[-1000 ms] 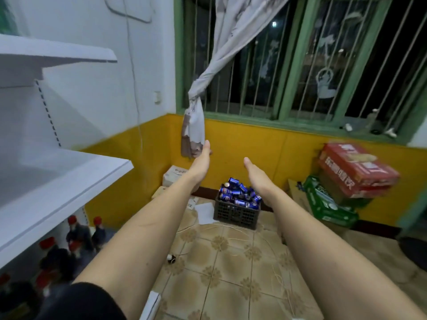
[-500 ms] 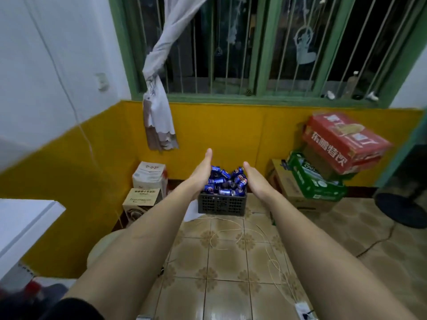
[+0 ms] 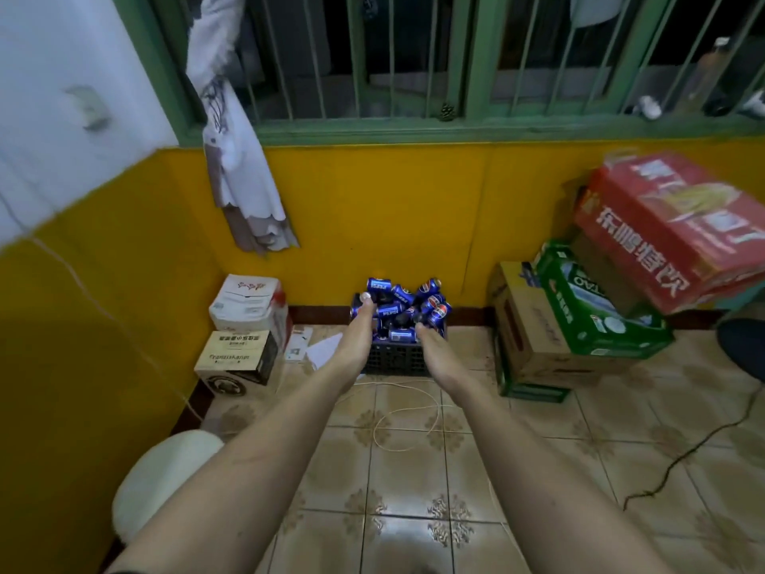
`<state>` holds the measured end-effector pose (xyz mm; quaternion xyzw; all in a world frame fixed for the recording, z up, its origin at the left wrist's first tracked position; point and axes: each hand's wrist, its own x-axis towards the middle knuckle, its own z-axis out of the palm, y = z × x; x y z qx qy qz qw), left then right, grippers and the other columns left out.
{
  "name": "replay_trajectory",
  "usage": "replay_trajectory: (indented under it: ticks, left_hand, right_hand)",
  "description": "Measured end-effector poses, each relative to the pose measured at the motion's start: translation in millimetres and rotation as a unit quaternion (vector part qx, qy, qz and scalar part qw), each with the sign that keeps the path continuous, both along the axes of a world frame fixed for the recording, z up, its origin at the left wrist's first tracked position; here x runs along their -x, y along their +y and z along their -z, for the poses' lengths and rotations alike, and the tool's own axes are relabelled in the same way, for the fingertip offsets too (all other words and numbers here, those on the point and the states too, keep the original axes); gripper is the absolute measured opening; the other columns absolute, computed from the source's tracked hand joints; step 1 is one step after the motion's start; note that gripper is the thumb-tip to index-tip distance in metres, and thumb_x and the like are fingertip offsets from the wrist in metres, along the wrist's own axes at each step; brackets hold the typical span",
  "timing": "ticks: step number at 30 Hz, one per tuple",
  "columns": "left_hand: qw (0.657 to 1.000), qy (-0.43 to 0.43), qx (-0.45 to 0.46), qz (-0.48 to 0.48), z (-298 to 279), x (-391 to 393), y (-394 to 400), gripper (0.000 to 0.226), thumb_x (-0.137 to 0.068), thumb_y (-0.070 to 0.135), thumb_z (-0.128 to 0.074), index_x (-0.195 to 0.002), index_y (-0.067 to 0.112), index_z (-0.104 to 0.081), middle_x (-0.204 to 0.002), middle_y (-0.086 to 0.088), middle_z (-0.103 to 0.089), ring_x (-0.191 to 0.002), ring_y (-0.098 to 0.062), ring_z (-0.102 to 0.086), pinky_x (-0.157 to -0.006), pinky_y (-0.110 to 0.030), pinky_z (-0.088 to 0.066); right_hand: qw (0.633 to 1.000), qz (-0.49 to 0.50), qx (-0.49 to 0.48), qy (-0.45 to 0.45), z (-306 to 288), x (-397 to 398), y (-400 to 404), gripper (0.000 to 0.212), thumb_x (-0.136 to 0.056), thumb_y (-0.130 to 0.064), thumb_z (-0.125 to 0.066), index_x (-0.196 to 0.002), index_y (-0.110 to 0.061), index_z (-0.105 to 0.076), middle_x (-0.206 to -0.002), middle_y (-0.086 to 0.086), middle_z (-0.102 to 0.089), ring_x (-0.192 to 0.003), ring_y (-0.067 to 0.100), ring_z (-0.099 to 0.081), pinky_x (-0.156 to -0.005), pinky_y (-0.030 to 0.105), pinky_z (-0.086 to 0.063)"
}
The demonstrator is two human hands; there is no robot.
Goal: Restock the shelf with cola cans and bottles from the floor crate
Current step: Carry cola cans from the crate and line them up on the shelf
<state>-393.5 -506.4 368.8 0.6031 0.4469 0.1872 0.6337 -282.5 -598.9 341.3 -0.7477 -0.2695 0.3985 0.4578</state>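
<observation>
A black plastic crate (image 3: pixel 395 360) stands on the tiled floor against the yellow wall, heaped with several blue cola cans (image 3: pixel 407 306). Both my arms stretch forward towards it. My left hand (image 3: pixel 355 339) is held edge-on in front of the crate's left side, fingers straight, holding nothing. My right hand (image 3: pixel 434 350) is in front of the crate's right side, fingers extended, also holding nothing. Both hands overlap the crate in view; I cannot tell whether they touch it. The shelf is out of view.
Two stacked small cartons (image 3: pixel 244 329) stand left of the crate. Brown, green and red cartons (image 3: pixel 588 308) are piled at its right. A white cord (image 3: pixel 407 420) loops on the floor tiles, and a black cable (image 3: pixel 683 453) runs at right. A white round object (image 3: pixel 165 478) lies near left.
The view has swung right and down, so the white shelf has left the frame. The crate now looks closer, and both hands have dropped to its level.
</observation>
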Motion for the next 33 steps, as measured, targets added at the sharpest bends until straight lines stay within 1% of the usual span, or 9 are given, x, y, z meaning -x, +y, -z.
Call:
replay_trajectory:
  ticks: [7,10,12,16,18,21,25,29,33]
  left_hand:
    - [0.999,0.039,0.033,-0.008,41,-45,72,0.066,-0.102,0.062,-0.016,-0.155,0.026,-0.034,-0.157,-0.001,-0.038,-0.146,-0.020,-0.032,-0.114,-0.041,-0.023]
    - [0.996,0.053,0.061,-0.024,63,-57,112,0.062,-0.103,0.060,-0.019,-0.151,0.028,-0.041,-0.155,0.002,-0.041,-0.144,-0.018,-0.035,-0.107,-0.037,-0.025]
    - [0.995,0.060,0.077,-0.022,83,-68,141,0.060,-0.104,0.058,-0.019,-0.150,0.026,-0.042,-0.154,0.001,-0.043,-0.143,-0.018,-0.036,-0.107,-0.035,-0.025]
    - [0.990,0.074,0.118,0.010,121,-95,197,0.064,-0.104,0.058,-0.020,-0.153,0.022,-0.037,-0.157,-0.004,-0.040,-0.145,-0.019,-0.034,-0.109,-0.033,-0.024]
    - [0.986,0.082,0.143,0.023,135,-108,225,0.066,-0.103,0.060,-0.020,-0.154,0.021,-0.036,-0.157,-0.006,-0.039,-0.145,-0.020,-0.033,-0.112,-0.035,-0.022]
    - [0.982,0.080,0.164,0.042,148,-123,263,0.064,-0.104,0.059,-0.021,-0.152,0.020,-0.038,-0.155,-0.005,-0.041,-0.143,-0.019,-0.035,-0.113,-0.036,-0.021]
    - [0.981,0.086,0.157,0.078,169,-143,310,0.047,-0.105,0.052,-0.030,-0.139,0.026,-0.049,-0.145,0.000,-0.049,-0.132,-0.016,-0.044,-0.105,-0.033,-0.030]
    - [0.973,0.130,0.172,0.087,203,-171,335,0.044,-0.103,0.047,-0.041,-0.138,0.023,-0.052,-0.139,0.004,-0.052,-0.125,-0.015,-0.048,-0.110,-0.038,-0.035]
    - [0.952,0.188,0.220,0.097,238,-205,350,0.036,-0.104,0.036,-0.048,-0.132,0.016,-0.055,-0.125,-0.001,-0.058,-0.112,-0.020,-0.055,-0.091,-0.034,-0.043]
  right_hand:
    - [0.999,-0.015,0.031,0.010,28,-52,77,0.054,-0.106,-0.051,-0.027,-0.148,-0.021,-0.044,-0.141,-0.004,-0.048,-0.131,0.017,-0.042,-0.096,0.029,-0.029]
    - [0.998,-0.030,0.041,0.027,44,-66,118,0.056,-0.104,-0.056,-0.027,-0.146,-0.025,-0.045,-0.142,-0.006,-0.049,-0.129,0.014,-0.043,-0.100,0.031,-0.031]
    - [0.998,-0.033,0.046,0.038,56,-74,144,0.052,-0.105,-0.052,-0.029,-0.145,-0.023,-0.047,-0.139,-0.010,-0.049,-0.130,0.011,-0.043,-0.100,0.029,-0.031]
    - [0.996,-0.031,0.077,0.025,83,-98,191,0.045,-0.107,-0.042,-0.035,-0.141,-0.018,-0.051,-0.128,-0.007,-0.050,-0.116,0.008,-0.043,-0.097,0.024,-0.029]
    - [0.993,-0.041,0.110,0.000,97,-113,215,0.045,-0.107,-0.042,-0.035,-0.140,-0.017,-0.053,-0.132,-0.003,-0.052,-0.114,0.010,-0.044,-0.096,0.025,-0.030]
    - [0.983,-0.059,0.168,-0.047,112,-132,250,0.052,-0.103,-0.050,-0.040,-0.145,-0.020,-0.049,-0.146,0.003,-0.047,-0.132,0.021,-0.045,-0.105,0.032,-0.034]
    - [0.967,-0.100,0.217,-0.083,133,-155,287,0.056,-0.099,-0.048,-0.050,-0.146,-0.017,-0.046,-0.151,0.007,-0.044,-0.136,0.026,-0.043,-0.112,0.039,-0.035]
    - [0.929,-0.194,0.299,-0.100,160,-189,304,0.056,-0.099,-0.042,-0.053,-0.147,-0.016,-0.043,-0.151,0.009,-0.044,-0.133,0.027,-0.046,-0.105,0.034,-0.037]
    - [0.897,-0.241,0.369,-0.021,196,-242,321,0.045,-0.101,-0.038,-0.050,-0.135,-0.011,-0.057,-0.138,0.012,-0.056,-0.114,0.026,-0.057,-0.090,0.028,-0.041]
